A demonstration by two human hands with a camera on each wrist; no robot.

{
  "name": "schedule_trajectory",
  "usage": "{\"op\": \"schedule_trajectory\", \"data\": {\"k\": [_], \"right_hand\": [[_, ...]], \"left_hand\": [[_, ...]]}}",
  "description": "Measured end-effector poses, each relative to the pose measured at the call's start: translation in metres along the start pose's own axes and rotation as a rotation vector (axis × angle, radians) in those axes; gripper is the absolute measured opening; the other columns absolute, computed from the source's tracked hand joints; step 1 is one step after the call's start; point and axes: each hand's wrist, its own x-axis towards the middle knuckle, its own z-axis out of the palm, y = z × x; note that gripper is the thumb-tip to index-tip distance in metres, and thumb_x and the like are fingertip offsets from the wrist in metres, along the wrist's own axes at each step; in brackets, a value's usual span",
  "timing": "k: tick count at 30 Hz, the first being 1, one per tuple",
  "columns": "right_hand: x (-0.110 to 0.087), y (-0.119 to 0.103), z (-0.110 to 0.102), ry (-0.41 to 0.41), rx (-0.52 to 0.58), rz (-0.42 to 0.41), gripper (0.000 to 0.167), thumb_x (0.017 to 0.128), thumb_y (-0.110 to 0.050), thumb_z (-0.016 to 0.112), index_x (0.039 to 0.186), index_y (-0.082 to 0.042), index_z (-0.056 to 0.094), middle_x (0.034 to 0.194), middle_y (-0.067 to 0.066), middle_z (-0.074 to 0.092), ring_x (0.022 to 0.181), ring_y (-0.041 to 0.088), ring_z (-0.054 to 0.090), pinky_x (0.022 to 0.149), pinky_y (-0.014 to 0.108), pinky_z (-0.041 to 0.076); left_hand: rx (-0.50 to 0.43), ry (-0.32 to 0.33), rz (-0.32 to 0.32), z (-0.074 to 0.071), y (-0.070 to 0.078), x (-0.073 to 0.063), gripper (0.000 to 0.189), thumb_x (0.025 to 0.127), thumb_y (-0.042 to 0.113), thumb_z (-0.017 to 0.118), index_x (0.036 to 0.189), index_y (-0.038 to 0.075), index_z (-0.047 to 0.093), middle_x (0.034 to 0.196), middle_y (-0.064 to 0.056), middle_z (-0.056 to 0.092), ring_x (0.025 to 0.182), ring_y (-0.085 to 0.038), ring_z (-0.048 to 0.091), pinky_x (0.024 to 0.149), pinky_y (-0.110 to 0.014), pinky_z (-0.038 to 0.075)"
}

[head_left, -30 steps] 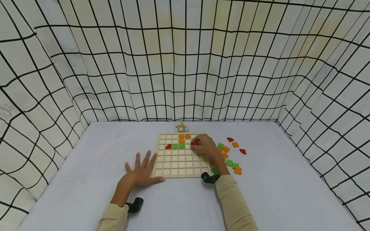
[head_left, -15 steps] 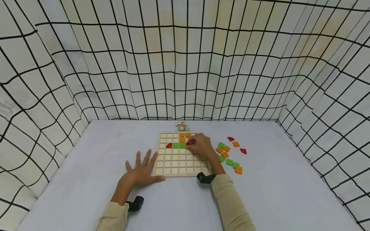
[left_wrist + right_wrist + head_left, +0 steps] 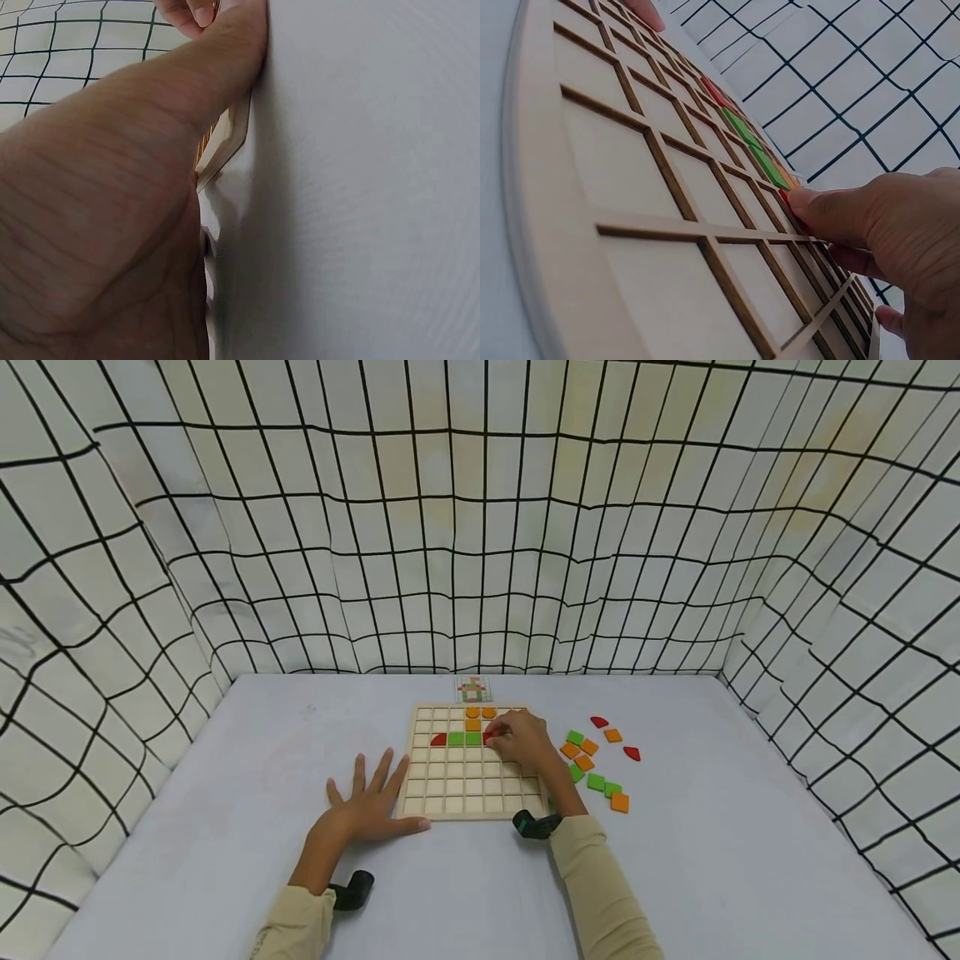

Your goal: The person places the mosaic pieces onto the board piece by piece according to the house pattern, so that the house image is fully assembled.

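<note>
A wooden grid board point(image 3: 453, 787) lies on the white table. My right hand point(image 3: 522, 740) pinches a red quarter-round tile point(image 3: 784, 196) at the cell just right of two green square tiles point(image 3: 463, 739), its fingers hiding most of it. Another red quarter-round tile point(image 3: 438, 740) sits at the left end of that row. Above the row are an orange square tile point(image 3: 472, 725) and two orange round tiles point(image 3: 481, 713). With fingers spread, my left hand point(image 3: 363, 810) rests at the board's left edge, its thumb along the near edge.
Right of the board lie loose tiles: several orange squares point(image 3: 619, 802), several green squares point(image 3: 596, 782) and two red quarter-rounds point(image 3: 632, 753). A small pattern card point(image 3: 473, 690) lies behind the board. Black netting point(image 3: 480, 568) over white walls encloses the table's back and sides.
My right hand has moved a little left with the red tile, bringing it beside the green squares, then down at that cell. The left hand has stayed in place.
</note>
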Motion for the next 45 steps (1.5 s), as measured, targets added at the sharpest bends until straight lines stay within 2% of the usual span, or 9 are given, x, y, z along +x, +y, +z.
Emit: {"op": "schedule_trajectory", "data": {"k": [9,14,17,22,27,35,39,45], "right_hand": [[-0.001,-0.001,-0.001,-0.016,-0.007,-0.002,0.013,0.090,-0.027,0.071,0.100,-0.020,0.076,0.092,-0.007,0.072,0.099,0.016,0.062,0.092,0.052,0.043],[-0.002,0.000,-0.003,-0.015,0.026,-0.001,0.015,0.090,-0.024,0.072,0.103,-0.018,0.075,0.095,-0.006,0.073,0.102,0.017,0.062,0.095,0.054,0.042],[-0.003,0.002,-0.003,-0.022,0.056,0.016,0.018,0.090,-0.025,0.072,0.106,-0.017,0.074,0.098,-0.004,0.073,0.104,0.017,0.062,0.096,0.050,0.043],[-0.006,0.004,-0.007,-0.005,0.135,0.026,0.020,0.091,-0.021,0.071,0.108,-0.012,0.073,0.101,0.001,0.072,0.099,0.018,0.064,0.089,0.041,0.051],[-0.008,0.005,-0.014,0.026,0.182,0.022,0.016,0.091,-0.015,0.070,0.104,-0.008,0.074,0.099,0.005,0.071,0.095,0.021,0.063,0.083,0.038,0.052],[-0.014,0.015,-0.022,0.089,0.146,0.081,0.014,0.091,-0.014,0.070,0.103,-0.008,0.073,0.097,0.006,0.072,0.098,0.023,0.064,0.092,0.043,0.051],[-0.018,0.021,-0.026,0.158,0.127,0.129,0.011,0.091,-0.014,0.070,0.099,-0.008,0.074,0.099,0.008,0.072,0.103,0.028,0.061,0.094,0.047,0.048],[-0.025,0.035,-0.034,0.295,0.034,0.244,0.011,0.091,-0.015,0.068,0.098,-0.008,0.074,0.100,0.010,0.071,0.101,0.029,0.059,0.086,0.045,0.048]], "left_hand": [[-0.009,-0.001,0.002,0.000,0.000,-0.001,0.112,0.078,0.069,0.065,0.158,0.013,0.012,0.164,-0.019,-0.004,0.144,-0.055,-0.016,0.098,-0.083,-0.009],[-0.011,0.001,0.006,0.000,-0.001,0.000,0.112,0.078,0.070,0.065,0.158,0.013,0.012,0.164,-0.019,-0.005,0.144,-0.054,-0.017,0.098,-0.083,-0.010],[-0.008,0.002,0.005,0.001,-0.001,0.000,0.112,0.078,0.070,0.065,0.158,0.013,0.012,0.164,-0.019,-0.004,0.144,-0.054,-0.017,0.098,-0.083,-0.010],[0.000,0.001,0.003,0.001,-0.002,0.000,0.112,0.078,0.070,0.065,0.158,0.013,0.012,0.164,-0.019,-0.004,0.144,-0.054,-0.016,0.098,-0.083,-0.009],[-0.006,0.005,0.005,0.000,-0.001,-0.001,0.112,0.078,0.070,0.065,0.158,0.012,0.012,0.164,-0.019,-0.004,0.144,-0.055,-0.016,0.098,-0.083,-0.009],[0.001,0.005,0.005,0.000,0.001,-0.002,0.111,0.078,0.069,0.065,0.158,0.012,0.012,0.164,-0.019,-0.004,0.144,-0.054,-0.016,0.099,-0.083,-0.008],[0.004,0.006,0.004,0.000,0.001,-0.001,0.111,0.078,0.069,0.065,0.158,0.013,0.012,0.164,-0.018,-0.003,0.145,-0.054,-0.015,0.099,-0.083,-0.008],[0.000,0.002,0.002,0.000,0.001,0.000,0.112,0.078,0.070,0.065,0.158,0.013,0.012,0.164,-0.018,-0.004,0.144,-0.054,-0.015,0.098,-0.083,-0.008]]}}
